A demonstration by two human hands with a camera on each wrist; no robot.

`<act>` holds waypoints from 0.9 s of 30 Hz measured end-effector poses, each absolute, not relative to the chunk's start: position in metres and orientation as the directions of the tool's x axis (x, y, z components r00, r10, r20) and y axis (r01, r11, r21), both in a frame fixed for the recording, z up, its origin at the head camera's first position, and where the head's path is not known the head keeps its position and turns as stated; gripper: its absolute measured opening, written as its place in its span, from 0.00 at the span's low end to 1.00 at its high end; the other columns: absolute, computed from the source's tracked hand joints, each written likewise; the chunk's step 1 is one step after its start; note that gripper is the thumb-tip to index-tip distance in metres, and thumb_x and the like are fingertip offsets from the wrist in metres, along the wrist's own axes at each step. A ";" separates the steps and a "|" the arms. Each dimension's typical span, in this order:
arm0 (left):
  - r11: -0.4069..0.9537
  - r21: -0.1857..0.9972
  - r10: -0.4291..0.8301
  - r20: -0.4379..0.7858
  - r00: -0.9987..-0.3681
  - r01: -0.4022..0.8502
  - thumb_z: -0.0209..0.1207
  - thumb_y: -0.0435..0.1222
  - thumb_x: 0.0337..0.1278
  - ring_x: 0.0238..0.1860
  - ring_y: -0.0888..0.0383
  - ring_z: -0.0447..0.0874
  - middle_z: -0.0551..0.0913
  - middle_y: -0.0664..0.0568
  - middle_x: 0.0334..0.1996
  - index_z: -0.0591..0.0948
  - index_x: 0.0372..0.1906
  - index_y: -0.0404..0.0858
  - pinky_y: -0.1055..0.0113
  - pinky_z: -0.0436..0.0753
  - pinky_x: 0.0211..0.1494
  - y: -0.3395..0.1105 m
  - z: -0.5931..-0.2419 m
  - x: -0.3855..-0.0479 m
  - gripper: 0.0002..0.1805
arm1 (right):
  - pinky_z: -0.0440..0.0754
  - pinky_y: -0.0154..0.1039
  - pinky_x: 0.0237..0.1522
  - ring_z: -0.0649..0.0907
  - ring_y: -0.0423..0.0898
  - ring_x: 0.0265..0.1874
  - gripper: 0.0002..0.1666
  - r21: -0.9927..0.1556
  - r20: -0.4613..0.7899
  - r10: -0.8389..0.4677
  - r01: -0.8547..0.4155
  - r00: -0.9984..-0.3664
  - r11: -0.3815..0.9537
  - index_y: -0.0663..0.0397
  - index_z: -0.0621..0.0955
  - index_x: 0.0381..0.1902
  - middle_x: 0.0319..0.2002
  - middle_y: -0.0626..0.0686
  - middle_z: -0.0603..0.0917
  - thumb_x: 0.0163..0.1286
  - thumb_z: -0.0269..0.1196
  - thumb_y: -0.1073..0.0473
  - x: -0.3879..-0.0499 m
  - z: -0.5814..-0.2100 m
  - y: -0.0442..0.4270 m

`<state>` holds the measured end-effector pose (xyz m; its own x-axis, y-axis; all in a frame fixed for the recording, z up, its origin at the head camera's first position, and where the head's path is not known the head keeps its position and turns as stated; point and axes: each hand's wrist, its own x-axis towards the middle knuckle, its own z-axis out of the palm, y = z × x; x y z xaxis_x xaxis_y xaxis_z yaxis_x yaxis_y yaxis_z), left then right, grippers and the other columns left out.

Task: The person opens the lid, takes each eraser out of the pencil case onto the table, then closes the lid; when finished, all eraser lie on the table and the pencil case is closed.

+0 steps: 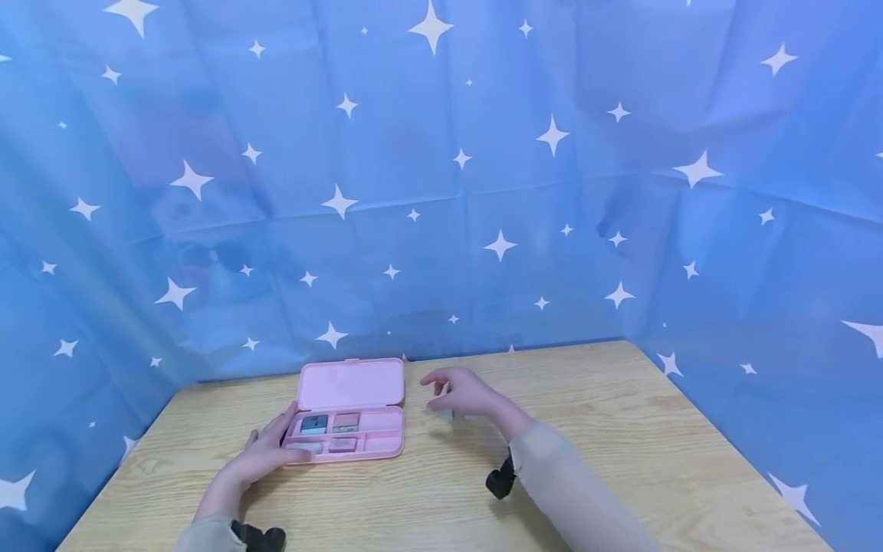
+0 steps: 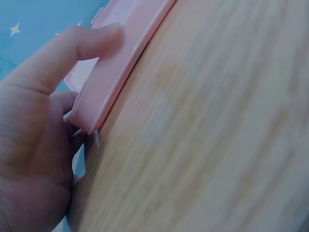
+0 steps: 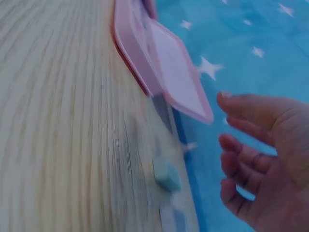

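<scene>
A pink hinged case (image 1: 352, 386) lies with its lid raised toward the curtain; small coloured blocks (image 1: 313, 422) sit in its left and middle compartments, while the right ones hold nothing. My left hand (image 1: 265, 452) holds the case's left end, thumb (image 2: 99, 42) against the front wall and fingers round the end, partly hidden. To the right of the case, my right hand (image 1: 462, 389) hovers above the table, fingers loosely bent and nothing between them. Beneath it are a pale teal block (image 3: 166, 174) and a whitish-grey block (image 3: 174, 220), both blurred.
The wooden table (image 1: 386, 514) runs back to a blue curtain (image 1: 441, 192) with white stars, which also closes off both sides. A black wrist device (image 1: 501, 479) is strapped at the right sleeve, and another (image 1: 258, 537) at the left.
</scene>
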<state>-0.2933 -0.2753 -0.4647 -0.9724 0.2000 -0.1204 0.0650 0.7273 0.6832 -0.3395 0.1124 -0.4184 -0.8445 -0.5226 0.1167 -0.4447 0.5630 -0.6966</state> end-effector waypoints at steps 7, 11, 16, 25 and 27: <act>0.724 0.687 0.194 -0.118 -0.974 0.061 0.70 0.52 0.44 0.73 0.30 0.36 0.45 0.31 0.74 0.43 0.77 0.35 0.36 0.26 0.68 -0.274 -0.465 -0.293 0.63 | 0.77 0.33 0.32 0.77 0.40 0.32 0.24 -0.654 0.037 -0.689 -0.539 -0.724 0.531 0.53 0.81 0.56 0.39 0.53 0.82 0.61 0.69 0.61 -0.342 -0.411 0.065; 0.723 0.688 0.194 -0.119 -0.974 0.060 0.70 0.52 0.44 0.73 0.30 0.37 0.45 0.31 0.74 0.43 0.77 0.35 0.35 0.26 0.68 -0.274 -0.465 -0.294 0.63 | 0.76 0.31 0.33 0.75 0.38 0.31 0.22 -0.599 0.010 -0.738 -0.595 -0.675 0.536 0.49 0.82 0.55 0.40 0.54 0.82 0.62 0.69 0.59 -0.340 -0.407 0.040; 0.727 0.684 0.192 -0.116 -0.974 0.062 0.69 0.52 0.45 0.73 0.30 0.37 0.45 0.31 0.74 0.43 0.77 0.34 0.35 0.27 0.68 -0.274 -0.466 -0.294 0.63 | 0.75 0.30 0.32 0.75 0.38 0.30 0.22 -0.569 -0.003 -0.758 -0.622 -0.652 0.537 0.46 0.83 0.55 0.40 0.51 0.82 0.61 0.69 0.61 -0.335 -0.404 0.015; 0.722 0.689 0.187 -0.113 -0.976 0.058 0.69 0.52 0.44 0.73 0.31 0.38 0.46 0.30 0.74 0.43 0.77 0.35 0.34 0.26 0.68 -0.273 -0.464 -0.293 0.63 | 0.75 0.29 0.37 0.75 0.37 0.36 0.24 -0.560 -0.072 -0.764 -0.608 -0.641 0.563 0.43 0.83 0.53 0.41 0.47 0.82 0.59 0.69 0.67 -0.335 -0.404 -0.008; 0.722 0.690 0.184 -0.117 -0.976 0.054 0.69 0.52 0.45 0.73 0.31 0.37 0.46 0.30 0.74 0.43 0.77 0.35 0.34 0.26 0.68 -0.274 -0.464 -0.293 0.63 | 0.74 0.28 0.36 0.74 0.37 0.33 0.25 -0.550 -0.077 -0.774 -0.621 -0.628 0.559 0.43 0.84 0.53 0.39 0.47 0.81 0.58 0.69 0.68 -0.337 -0.407 -0.012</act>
<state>-0.2934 -0.2738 -0.4638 -0.9760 0.1840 -0.1168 0.0536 0.7223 0.6895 -0.3369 -0.0121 -0.4068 -0.6284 -0.7740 -0.0771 -0.6208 0.5588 -0.5498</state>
